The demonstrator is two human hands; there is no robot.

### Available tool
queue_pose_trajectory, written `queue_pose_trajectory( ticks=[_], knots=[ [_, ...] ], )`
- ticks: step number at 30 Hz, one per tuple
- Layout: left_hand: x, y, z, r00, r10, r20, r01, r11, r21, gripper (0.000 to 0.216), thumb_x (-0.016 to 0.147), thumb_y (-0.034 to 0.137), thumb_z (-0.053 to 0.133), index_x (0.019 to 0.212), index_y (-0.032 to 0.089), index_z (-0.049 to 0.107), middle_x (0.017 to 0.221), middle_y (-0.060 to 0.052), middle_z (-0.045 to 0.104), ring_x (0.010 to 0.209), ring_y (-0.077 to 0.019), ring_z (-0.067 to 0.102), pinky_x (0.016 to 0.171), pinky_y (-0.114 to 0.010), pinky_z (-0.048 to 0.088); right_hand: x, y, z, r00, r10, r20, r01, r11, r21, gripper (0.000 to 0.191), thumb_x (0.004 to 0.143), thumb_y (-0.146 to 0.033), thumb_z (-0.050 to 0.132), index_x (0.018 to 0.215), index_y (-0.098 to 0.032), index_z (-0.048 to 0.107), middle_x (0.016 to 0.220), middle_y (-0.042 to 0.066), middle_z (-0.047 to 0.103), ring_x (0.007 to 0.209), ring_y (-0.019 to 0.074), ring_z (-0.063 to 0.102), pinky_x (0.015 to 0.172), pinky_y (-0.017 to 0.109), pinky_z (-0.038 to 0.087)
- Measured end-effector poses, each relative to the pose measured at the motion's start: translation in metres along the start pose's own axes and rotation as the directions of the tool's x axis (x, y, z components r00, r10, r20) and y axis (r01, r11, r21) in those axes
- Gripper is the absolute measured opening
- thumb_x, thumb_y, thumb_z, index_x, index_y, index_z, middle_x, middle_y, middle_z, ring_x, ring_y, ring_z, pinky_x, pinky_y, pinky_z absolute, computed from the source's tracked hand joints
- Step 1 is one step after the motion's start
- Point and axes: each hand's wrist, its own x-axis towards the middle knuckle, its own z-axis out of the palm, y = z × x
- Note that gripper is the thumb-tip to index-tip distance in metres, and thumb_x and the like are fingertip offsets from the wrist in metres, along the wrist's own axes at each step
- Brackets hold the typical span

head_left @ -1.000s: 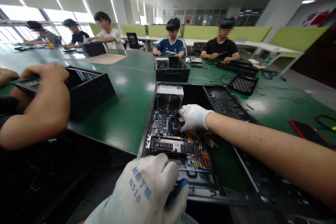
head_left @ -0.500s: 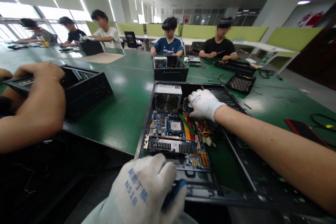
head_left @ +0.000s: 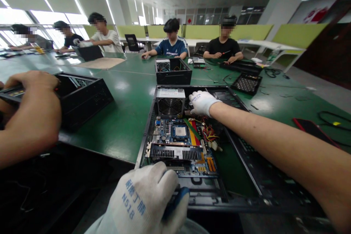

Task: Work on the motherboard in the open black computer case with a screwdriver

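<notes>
An open black computer case [head_left: 203, 202] lies on the green table in front of me. Inside it are a blue motherboard [head_left: 166, 128] with a bare processor [head_left: 180, 131], a graphics card [head_left: 171, 152] and a power supply with a round fan grille [head_left: 170, 103]. My right hand [head_left: 202, 102], in a white glove, is closed on a black cooler fan [head_left: 188, 106] beside the power supply at the back of the case. At the near edge of the case, my gloved left hand [head_left: 146, 201] is wrapped round a blue-handled tool [head_left: 175, 198]; its tip is hidden.
At the left, a co-worker's bare arm [head_left: 30, 117] rests on another black case [head_left: 82, 95]. A smaller open case [head_left: 172, 71] stands beyond mine, a black perforated tray [head_left: 246, 83] to its right. A red-edged flat device [head_left: 312, 128] and cables lie at the right. Several people sit across the table.
My right hand lifted the cooler fan off the processor and carried it back toward the power supply; the processor now shows bare. The left hand stayed put on the tool.
</notes>
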Motion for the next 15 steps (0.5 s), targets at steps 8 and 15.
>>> queue_pose_trajectory(
  ticks=[8, 15],
  knots=[
    [0.001, 0.000, -0.001, 1.000, 0.006, 0.005, -0.006, 1.000, -0.003, 0.016, 0.087, 0.034, 0.063, 0.075, 0.025, 0.057, 0.067, -0.001, 0.059, 0.053, -0.0150, 0.057, 0.046, -0.026, 0.043, 0.000, -0.002, -0.003, 0.997, -0.012, 0.081, 0.011, 1.000, 0.013, 0.044, 0.085, -0.038, 0.067, 0.118, -0.010, 0.073, 0.121, 0.022, 0.071, 0.108, 0.0337, 0.068, 0.086, 0.040, 0.051],
    [0.003, 0.004, -0.005, 0.999, -0.022, 0.035, 0.022, 1.000, -0.006, 0.013, 0.089, 0.032, 0.062, 0.080, 0.025, 0.058, 0.070, 0.000, 0.061, 0.056, -0.0149, 0.059, 0.050, -0.027, 0.047, -0.024, 0.008, -0.013, 0.997, -0.073, 0.012, 0.072, 0.996, 0.056, 0.047, 0.092, -0.048, 0.057, 0.119, -0.012, 0.072, 0.120, 0.019, 0.072, 0.108, 0.0319, 0.068, 0.088, 0.038, 0.049]
  ],
)
